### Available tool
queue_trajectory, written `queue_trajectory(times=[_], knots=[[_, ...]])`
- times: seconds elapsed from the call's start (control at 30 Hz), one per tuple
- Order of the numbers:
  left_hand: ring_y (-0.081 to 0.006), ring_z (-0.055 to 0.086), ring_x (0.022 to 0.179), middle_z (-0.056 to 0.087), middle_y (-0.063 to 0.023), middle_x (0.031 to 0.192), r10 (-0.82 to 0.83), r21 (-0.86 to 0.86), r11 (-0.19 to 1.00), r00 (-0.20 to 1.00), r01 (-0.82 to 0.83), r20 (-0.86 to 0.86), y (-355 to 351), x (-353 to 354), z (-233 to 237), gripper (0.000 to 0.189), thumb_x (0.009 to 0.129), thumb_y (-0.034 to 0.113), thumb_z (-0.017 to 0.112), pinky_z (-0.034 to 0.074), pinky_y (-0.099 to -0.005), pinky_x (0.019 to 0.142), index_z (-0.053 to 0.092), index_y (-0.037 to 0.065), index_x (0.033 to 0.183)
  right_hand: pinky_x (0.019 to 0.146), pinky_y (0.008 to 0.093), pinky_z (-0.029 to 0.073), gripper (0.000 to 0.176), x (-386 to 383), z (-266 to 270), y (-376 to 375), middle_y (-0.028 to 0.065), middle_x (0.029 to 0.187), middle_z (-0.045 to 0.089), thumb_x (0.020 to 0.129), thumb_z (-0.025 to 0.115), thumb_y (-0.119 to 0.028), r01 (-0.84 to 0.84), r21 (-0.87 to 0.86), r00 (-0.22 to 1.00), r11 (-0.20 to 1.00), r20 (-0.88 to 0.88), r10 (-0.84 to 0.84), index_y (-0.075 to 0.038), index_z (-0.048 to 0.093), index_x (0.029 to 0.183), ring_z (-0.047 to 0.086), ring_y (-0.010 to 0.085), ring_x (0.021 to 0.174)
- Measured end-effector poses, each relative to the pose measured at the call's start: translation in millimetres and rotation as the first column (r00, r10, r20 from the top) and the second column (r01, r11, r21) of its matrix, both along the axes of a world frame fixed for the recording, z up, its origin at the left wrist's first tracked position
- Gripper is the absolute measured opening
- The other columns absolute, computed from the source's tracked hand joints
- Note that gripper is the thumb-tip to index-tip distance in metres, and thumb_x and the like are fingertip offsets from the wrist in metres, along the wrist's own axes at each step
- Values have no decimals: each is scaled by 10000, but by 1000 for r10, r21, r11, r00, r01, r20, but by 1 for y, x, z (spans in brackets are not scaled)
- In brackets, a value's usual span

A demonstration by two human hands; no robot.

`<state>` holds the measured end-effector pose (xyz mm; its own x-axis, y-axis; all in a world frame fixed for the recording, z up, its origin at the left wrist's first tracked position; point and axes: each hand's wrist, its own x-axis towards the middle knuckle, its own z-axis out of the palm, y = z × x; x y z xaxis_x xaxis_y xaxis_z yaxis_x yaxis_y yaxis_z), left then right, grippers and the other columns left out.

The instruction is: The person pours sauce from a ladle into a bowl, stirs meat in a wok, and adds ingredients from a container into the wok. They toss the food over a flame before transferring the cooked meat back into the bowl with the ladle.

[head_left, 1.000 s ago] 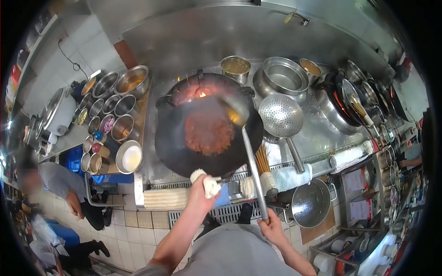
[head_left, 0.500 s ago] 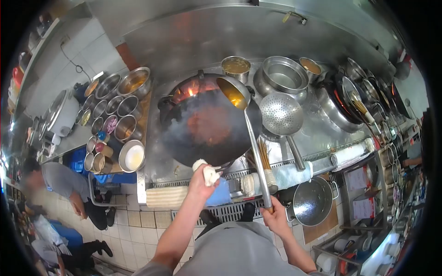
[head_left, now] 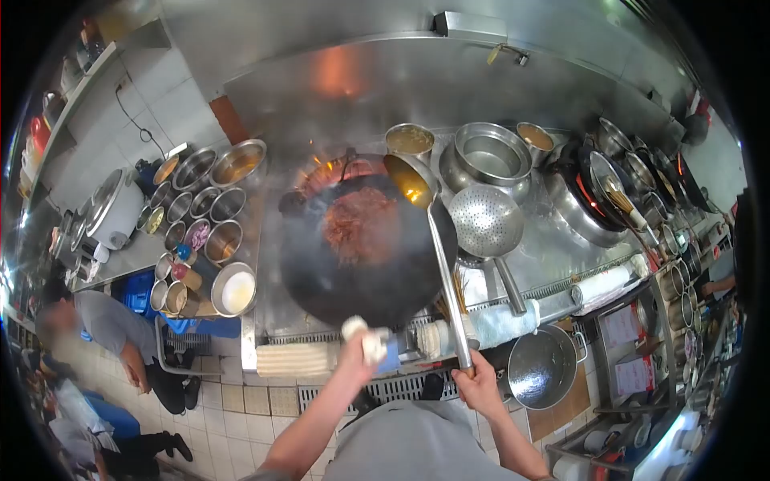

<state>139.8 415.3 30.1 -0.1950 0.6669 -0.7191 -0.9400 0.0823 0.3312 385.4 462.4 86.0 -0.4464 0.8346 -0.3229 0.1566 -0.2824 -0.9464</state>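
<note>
My left hand (head_left: 351,365) is closed round a pale cloth (head_left: 370,348) at the near rim of a large dark wok (head_left: 353,301), seemingly on the wok's handle, which is mostly covered. Strips of reddish-brown meat (head_left: 361,224) lie in the wok, hazy with smoke. Flames (head_left: 321,175) show behind its far rim. In my right hand (head_left: 479,386) is the end of a long-handled ladle (head_left: 447,280). The ladle's bowl, with yellow-orange liquid in it, hangs over the wok's far right edge.
Right of the wok are a perforated strainer (head_left: 485,220), a steel pot (head_left: 492,154) and a bamboo brush (head_left: 459,293), partly hidden. Steel ingredient containers (head_left: 223,240) crowd the left counter. A large pot (head_left: 543,365) stands low at right. One person (head_left: 112,325) is at left.
The wok has come nearer to me, and the meat shows more clearly through thinner smoke. The ladle stays above the right rim. My view has tilted up a little.
</note>
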Motion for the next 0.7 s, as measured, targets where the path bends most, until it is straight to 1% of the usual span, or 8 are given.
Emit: queue_trajectory(times=[0.1, 0.17, 0.23, 0.3, 0.4, 0.53, 0.63, 0.7], knots=[[-253, 529, 600, 529, -53, 750, -84, -120, 989, 996, 83, -5, -22, 18, 40, 88, 774, 134, 490, 400, -345, 419, 501, 167, 854, 382, 217, 350, 372, 1, -1, -5, -21, 573, 479, 805, 562, -28, 16, 10, 999, 1000, 38, -16, -45, 500, 1171, 435, 45, 423], [-289, 581, 682, 554, -79, 807, -21, -187, 982, 1000, 18, -17, -9, 6, 64, 84, 779, 189, 516, 386, -342, 402, 500, 144, 849, 385, 216, 354, 377, 3, -6, -4, -22, 579, 484, 801, 558, -18, -16, 39, 997, 999, 70, 13, -39, 499, 1172, 439, 43, 428], [-317, 595, 720, 563, -108, 810, 19, -85, 996, 998, -14, 65, 21, -18, 55, 88, 781, 195, 523, 392, -336, 405, 503, 128, 835, 380, 215, 347, 376, -1, -7, -3, -24, 580, 478, 803, 551, -8, -3, -5, 1000, 1000, 16, 3, -34, 492, 1174, 432, 43, 424], [-257, 605, 672, 556, -76, 713, -59, 51, 997, 998, 57, 35, 43, -28, 36, 78, 805, 195, 509, 423, -336, 446, 506, 119, 826, 377, 215, 343, 379, -5, 0, 0, -26, 579, 474, 805, 548, -6, -17, -18, 1000, 1000, 5, 17, -31, 487, 1178, 427, 42, 422], [-256, 576, 661, 564, -82, 773, -15, -9, 1000, 1000, 15, -13, 16, -7, 0, 69, 773, 138, 520, 405, -336, 437, 504, 125, 839, 372, 217, 337, 387, -2, -1, -3, -29, 576, 465, 807, 545, -4, -32, -26, 999, 999, -6, 32, -25, 478, 1187, 419, 41, 417], [-247, 519, 597, 528, -61, 743, -30, -134, 990, 997, 39, 69, -25, 16, 25, 138, 717, 69, 526, 401, -359, 407, 495, 153, 822, 369, 218, 332, 391, 2, -6, 1, -29, 575, 461, 807, 547, -9, -35, 38, 999, 999, 19, 34, -24, 474, 1191, 416, 39, 415], [-282, 583, 663, 538, -109, 714, 35, -155, 988, 998, -26, 60, 11, -6, 78, 69, 790, 176, 500, 403, -334, 389, 503, 120, 831, 367, 219, 332, 393, 3, -7, -4, -27, 579, 464, 807, 550, -16, -46, 29, 997, 998, 56, 45, -26, 475, 1193, 417, 40, 412], [-262, 600, 674, 553, -70, 750, -65, 0, 998, 996, 65, 55, 36, -27, 43, 120, 843, 247, 496, 432, -358, 433, 500, 128, 845, 365, 219, 338, 394, 0, -5, 0, -22, 583, 468, 806, 549, -15, -35, -24, 999, 999, 1, 35, -27, 475, 1193, 419, 46, 408]])
